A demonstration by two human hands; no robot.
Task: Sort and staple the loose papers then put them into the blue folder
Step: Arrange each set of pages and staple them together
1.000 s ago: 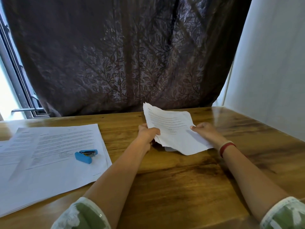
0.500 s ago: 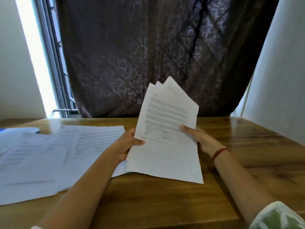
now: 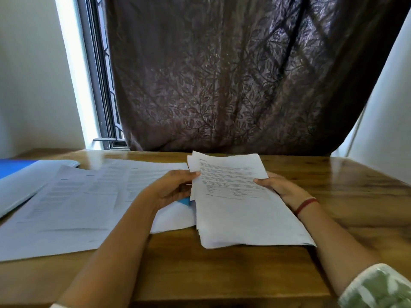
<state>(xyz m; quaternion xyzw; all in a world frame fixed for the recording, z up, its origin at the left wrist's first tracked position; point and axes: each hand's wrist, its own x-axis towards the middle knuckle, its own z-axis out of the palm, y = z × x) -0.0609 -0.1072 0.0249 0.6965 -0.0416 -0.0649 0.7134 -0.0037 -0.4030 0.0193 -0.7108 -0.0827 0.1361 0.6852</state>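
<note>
1. One sheaf of papers (image 3: pixel 240 210). At least three sheets show at its top edge, but the full number cannot be told.
2. Two hands: the left hand (image 3: pixel 175 190) grips the sheaf's left edge and the right hand (image 3: pixel 280 187) grips its right edge.
3. About four loose printed sheets (image 3: pixel 73 203) lie overlapping to the left of the sheaf. The exact count is unclear.
4. One blue folder (image 3: pixel 13 168), far left of the sheaf.
5. One blue stapler (image 3: pixel 184 200), just left of the sheaf, with only a corner showing.
6. One red wristband (image 3: pixel 305 205), right of the sheaf.
7. One wooden table (image 3: pixel 222 270), beneath the sheaf.
8. One dark curtain (image 3: pixel 233 85) and one window (image 3: pixel 97 85), both behind the sheaf.
</note>
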